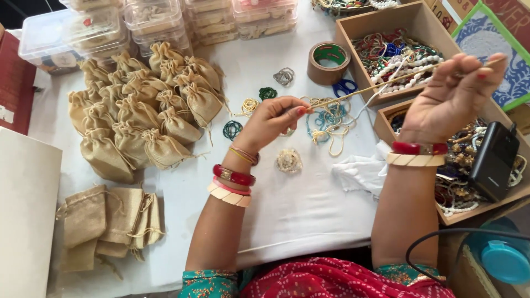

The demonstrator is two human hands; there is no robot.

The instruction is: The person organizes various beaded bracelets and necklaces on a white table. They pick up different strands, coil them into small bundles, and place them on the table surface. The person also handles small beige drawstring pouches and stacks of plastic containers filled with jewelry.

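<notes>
surface: table covered with a white cloth [298, 209]
far edge: stacked clear plastic boxes [154, 22]
left: heap of filled, tied jute pouches [138, 116]; flat empty jute pouches [110, 221] near the front edge
middle: roll of brown tape [328, 62], blue scissors [345, 86], small bead bangles [289, 160], tangle of cream cord [329, 124]
right: open cardboard boxes of beads [408, 22], crumpled white cloth [361, 172]

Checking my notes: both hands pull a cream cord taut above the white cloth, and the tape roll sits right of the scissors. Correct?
Not quite. In the head view the tape roll sits left of the scissors. Left hand and right hand do pull the cream cord taut.
</notes>
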